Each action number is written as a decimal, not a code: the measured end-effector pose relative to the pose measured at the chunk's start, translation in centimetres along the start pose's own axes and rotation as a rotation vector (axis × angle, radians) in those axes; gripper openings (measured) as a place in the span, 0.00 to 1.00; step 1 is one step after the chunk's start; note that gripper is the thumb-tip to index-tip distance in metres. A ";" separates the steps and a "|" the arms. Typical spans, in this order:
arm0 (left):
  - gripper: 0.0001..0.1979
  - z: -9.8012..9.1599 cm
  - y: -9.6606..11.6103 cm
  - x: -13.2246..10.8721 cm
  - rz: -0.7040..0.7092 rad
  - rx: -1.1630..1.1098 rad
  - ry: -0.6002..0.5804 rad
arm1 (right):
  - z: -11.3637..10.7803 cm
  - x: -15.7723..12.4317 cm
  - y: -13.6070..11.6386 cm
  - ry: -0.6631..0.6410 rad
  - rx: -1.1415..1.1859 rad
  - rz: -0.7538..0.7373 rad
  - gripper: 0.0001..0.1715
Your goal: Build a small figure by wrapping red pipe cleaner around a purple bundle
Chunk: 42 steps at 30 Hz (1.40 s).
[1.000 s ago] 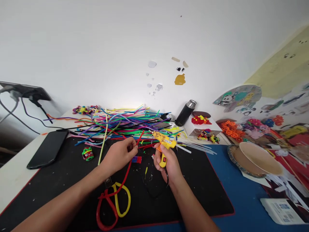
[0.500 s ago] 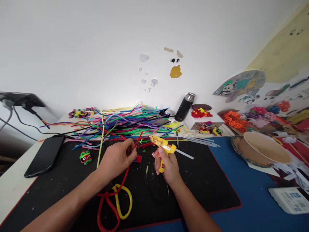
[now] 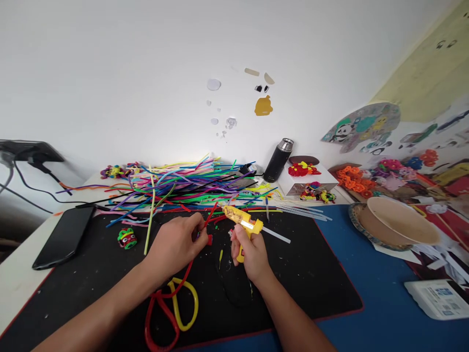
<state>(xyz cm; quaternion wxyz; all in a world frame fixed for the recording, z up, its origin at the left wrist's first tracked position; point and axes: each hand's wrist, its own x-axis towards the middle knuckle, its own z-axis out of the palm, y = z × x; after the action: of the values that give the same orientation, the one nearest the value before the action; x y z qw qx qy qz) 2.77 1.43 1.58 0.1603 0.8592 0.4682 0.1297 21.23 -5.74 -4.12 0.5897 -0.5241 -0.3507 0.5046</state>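
My left hand (image 3: 181, 243) pinches a red pipe cleaner (image 3: 190, 268), whose tip sticks up past the fingers and whose tail hangs down toward the scissors. In my right hand (image 3: 249, 252) is a yellow hot glue gun (image 3: 238, 215), gripped by its handle, with a pale glue stick (image 3: 276, 235) poking out of the back. Its nozzle points left, close to the red pipe cleaner's tip; whether they touch I cannot tell. Below my left hand lie scissors with red and yellow handles (image 3: 197, 305), blades hidden by the forearm.
A heap of coloured pipe cleaners (image 3: 190, 183) lies along the wall. On the left are a phone (image 3: 64, 238) and a small red-green figure (image 3: 127, 238). A black flask (image 3: 278, 161) stands behind, and a bowl (image 3: 399, 225) sits on the right. A black mat (image 3: 300, 278) covers the front.
The glue gun's nozzle now sits closer to the red pipe cleaner's tip. Both hands keep their holds, and the whole view has shifted slightly.
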 end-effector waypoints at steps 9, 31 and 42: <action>0.05 0.3 0.0 -0.1 0.031 0.069 0.009 | 0.0 -0.1 0.1 0.014 0.006 -0.010 0.37; 0.07 -0.1 0.0 -0.1 0.042 0.086 0.048 | 0.1 -0.2 0.1 -0.005 -0.042 0.017 0.37; 0.07 -0.3 -0.1 -0.1 0.053 0.105 0.064 | 0.2 -0.4 0.0 -0.029 -0.074 0.025 0.38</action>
<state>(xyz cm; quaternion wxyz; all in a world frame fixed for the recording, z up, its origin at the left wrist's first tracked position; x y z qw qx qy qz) 2.53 1.42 1.80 0.0967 0.8740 0.4562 0.1366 20.94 -6.03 -4.05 0.5582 -0.5425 -0.3712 0.5063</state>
